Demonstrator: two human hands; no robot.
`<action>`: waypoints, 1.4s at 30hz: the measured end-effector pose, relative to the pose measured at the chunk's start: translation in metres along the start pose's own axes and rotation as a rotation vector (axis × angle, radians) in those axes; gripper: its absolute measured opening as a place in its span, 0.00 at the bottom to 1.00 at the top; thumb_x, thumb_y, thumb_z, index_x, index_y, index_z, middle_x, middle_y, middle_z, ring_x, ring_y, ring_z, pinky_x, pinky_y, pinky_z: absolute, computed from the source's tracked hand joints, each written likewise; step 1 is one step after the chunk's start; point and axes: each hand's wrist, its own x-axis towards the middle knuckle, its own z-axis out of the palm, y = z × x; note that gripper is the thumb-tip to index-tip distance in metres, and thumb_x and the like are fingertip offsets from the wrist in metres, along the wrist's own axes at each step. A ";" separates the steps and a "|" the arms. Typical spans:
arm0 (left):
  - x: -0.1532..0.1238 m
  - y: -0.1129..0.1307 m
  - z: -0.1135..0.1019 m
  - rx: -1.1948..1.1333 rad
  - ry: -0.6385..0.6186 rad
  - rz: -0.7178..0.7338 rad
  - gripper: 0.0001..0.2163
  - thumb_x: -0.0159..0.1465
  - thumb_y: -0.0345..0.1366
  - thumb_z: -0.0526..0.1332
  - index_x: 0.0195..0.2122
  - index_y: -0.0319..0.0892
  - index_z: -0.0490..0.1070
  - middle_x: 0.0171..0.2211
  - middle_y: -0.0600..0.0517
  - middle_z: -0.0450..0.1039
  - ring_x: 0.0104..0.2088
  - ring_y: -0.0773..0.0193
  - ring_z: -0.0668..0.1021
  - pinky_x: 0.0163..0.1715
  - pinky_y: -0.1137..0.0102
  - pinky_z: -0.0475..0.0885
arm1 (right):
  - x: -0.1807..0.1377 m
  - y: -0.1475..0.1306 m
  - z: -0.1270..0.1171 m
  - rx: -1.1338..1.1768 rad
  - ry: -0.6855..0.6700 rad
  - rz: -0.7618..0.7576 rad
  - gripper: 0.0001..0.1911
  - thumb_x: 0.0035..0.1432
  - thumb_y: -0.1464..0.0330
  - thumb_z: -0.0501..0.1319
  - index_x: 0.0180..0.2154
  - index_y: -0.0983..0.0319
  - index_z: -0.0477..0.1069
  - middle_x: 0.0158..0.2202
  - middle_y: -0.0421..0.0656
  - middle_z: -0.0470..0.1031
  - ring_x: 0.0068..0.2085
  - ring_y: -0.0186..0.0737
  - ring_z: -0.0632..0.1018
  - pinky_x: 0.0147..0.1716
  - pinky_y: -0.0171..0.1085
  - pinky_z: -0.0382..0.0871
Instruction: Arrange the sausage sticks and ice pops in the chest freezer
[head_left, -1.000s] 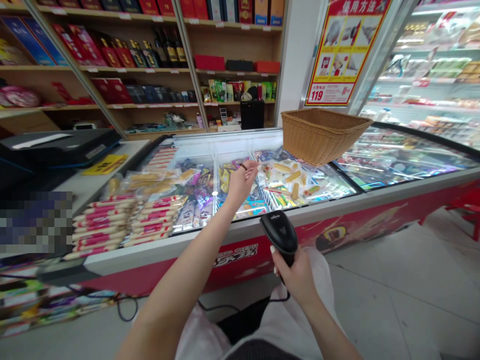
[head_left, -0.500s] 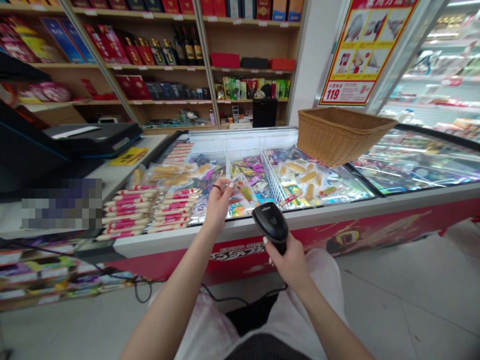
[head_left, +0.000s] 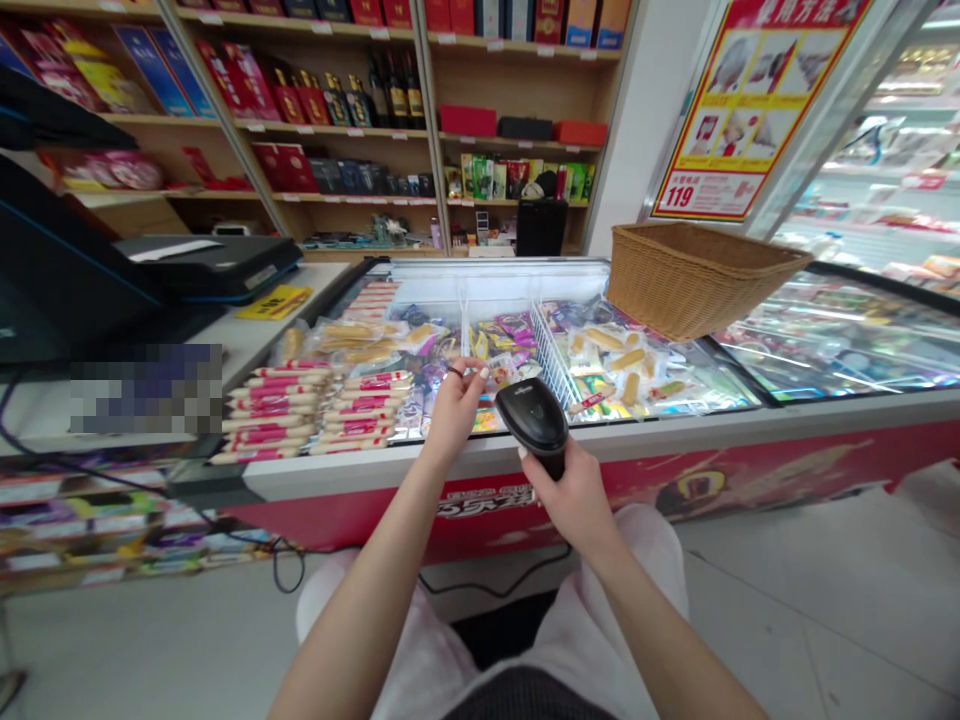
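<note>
The left hand (head_left: 452, 405) has drawn a small clear-wrapped snack packet (head_left: 501, 372) back over the glass-topped freezer chest (head_left: 675, 425)'s near rim, pinched between its fingers (head_left: 471, 378) (wrapper turned scanner-ward); beside it, the right hand (head_left: 576, 495) wraps tight round a black handheld barcode scanner (head_left: 534, 412).

Two bare hands: one left hand (head_left: 450, 415), one right hand (head_left: 574, 495). One black barcode scanner (head_left: 534, 415). One small wrapped snack (head_left: 499, 372). One wicker basket (head_left: 697, 280). One red-and-yellow poster (head_left: 750, 100). One wire divider (head_left: 551, 365) in the freezer (head_left: 675, 430) (packets (head_left: 360, 345) there too many to count).

Left hand (head_left: 454, 405) pinches, right hand (head_left: 574, 495) grips, both arms extended.
</note>
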 end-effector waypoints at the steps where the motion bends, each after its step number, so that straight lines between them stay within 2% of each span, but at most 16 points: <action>1: 0.000 0.000 0.000 -0.002 0.000 -0.002 0.11 0.64 0.45 0.63 0.41 0.46 0.66 0.30 0.55 0.76 0.31 0.64 0.80 0.25 0.75 0.74 | 0.000 0.001 0.000 0.005 -0.003 0.010 0.13 0.59 0.62 0.61 0.40 0.63 0.76 0.25 0.45 0.80 0.32 0.50 0.83 0.31 0.36 0.73; 10: 0.000 0.001 0.002 0.002 0.004 -0.013 0.13 0.63 0.47 0.63 0.40 0.46 0.64 0.29 0.54 0.76 0.30 0.64 0.81 0.27 0.73 0.77 | -0.006 0.004 -0.001 0.033 0.021 0.037 0.13 0.58 0.60 0.62 0.39 0.63 0.76 0.24 0.45 0.80 0.31 0.50 0.83 0.28 0.36 0.72; 15: 0.003 0.003 -0.007 0.120 0.061 0.056 0.10 0.64 0.44 0.60 0.40 0.45 0.63 0.32 0.52 0.77 0.35 0.61 0.83 0.33 0.67 0.80 | -0.022 0.012 -0.002 0.043 0.032 0.076 0.15 0.58 0.57 0.62 0.37 0.62 0.75 0.20 0.44 0.78 0.27 0.48 0.82 0.25 0.36 0.71; 20: 0.028 0.028 -0.047 0.445 0.159 0.229 0.08 0.65 0.40 0.57 0.41 0.43 0.65 0.42 0.46 0.79 0.45 0.57 0.82 0.45 0.64 0.77 | -0.040 0.028 -0.002 0.063 0.048 0.132 0.17 0.58 0.53 0.63 0.35 0.62 0.74 0.20 0.45 0.78 0.25 0.48 0.81 0.21 0.35 0.70; 24: 0.061 0.053 -0.083 0.835 0.157 0.301 0.10 0.67 0.39 0.57 0.47 0.43 0.72 0.53 0.43 0.78 0.54 0.51 0.78 0.57 0.59 0.67 | -0.048 0.034 0.000 0.066 0.033 0.165 0.18 0.57 0.53 0.63 0.36 0.62 0.75 0.20 0.45 0.78 0.24 0.48 0.81 0.21 0.36 0.70; 27: 0.084 0.059 -0.100 1.094 0.127 0.262 0.12 0.67 0.38 0.56 0.47 0.43 0.76 0.49 0.41 0.80 0.53 0.46 0.78 0.56 0.56 0.65 | -0.051 0.035 0.002 0.067 0.025 0.168 0.19 0.57 0.53 0.63 0.37 0.63 0.76 0.18 0.44 0.77 0.23 0.48 0.81 0.21 0.36 0.70; 32: 0.102 0.048 -0.113 1.348 0.122 0.210 0.09 0.62 0.31 0.57 0.34 0.40 0.79 0.36 0.40 0.81 0.47 0.45 0.79 0.58 0.53 0.63 | -0.053 0.035 0.000 0.074 0.021 0.159 0.18 0.58 0.55 0.62 0.38 0.63 0.76 0.17 0.43 0.75 0.22 0.47 0.80 0.21 0.36 0.71; 34: 0.103 0.044 -0.114 1.396 0.119 0.223 0.11 0.62 0.29 0.56 0.34 0.38 0.80 0.36 0.39 0.81 0.47 0.46 0.79 0.62 0.52 0.59 | -0.053 0.037 -0.002 0.076 0.013 0.165 0.17 0.58 0.55 0.63 0.39 0.63 0.76 0.16 0.42 0.75 0.21 0.47 0.80 0.21 0.36 0.71; 37: 0.100 0.045 -0.107 1.416 0.125 0.265 0.15 0.62 0.26 0.53 0.41 0.33 0.80 0.44 0.35 0.80 0.53 0.43 0.76 0.63 0.51 0.57 | -0.053 0.040 -0.005 0.090 0.016 0.171 0.16 0.58 0.56 0.63 0.39 0.63 0.76 0.16 0.42 0.75 0.21 0.46 0.79 0.21 0.36 0.70; 39: 0.094 0.045 -0.090 1.388 0.112 0.298 0.18 0.63 0.26 0.52 0.47 0.32 0.79 0.49 0.35 0.78 0.56 0.43 0.74 0.62 0.52 0.59 | -0.054 0.041 -0.006 0.103 0.028 0.168 0.16 0.58 0.57 0.63 0.39 0.63 0.76 0.16 0.42 0.75 0.21 0.46 0.79 0.20 0.35 0.70; 42: 0.077 0.042 -0.045 1.297 0.016 0.333 0.18 0.66 0.28 0.52 0.52 0.35 0.77 0.52 0.39 0.78 0.56 0.48 0.75 0.60 0.57 0.64 | -0.056 0.044 -0.007 0.117 0.049 0.159 0.15 0.59 0.57 0.64 0.38 0.63 0.76 0.17 0.42 0.75 0.22 0.46 0.80 0.20 0.35 0.70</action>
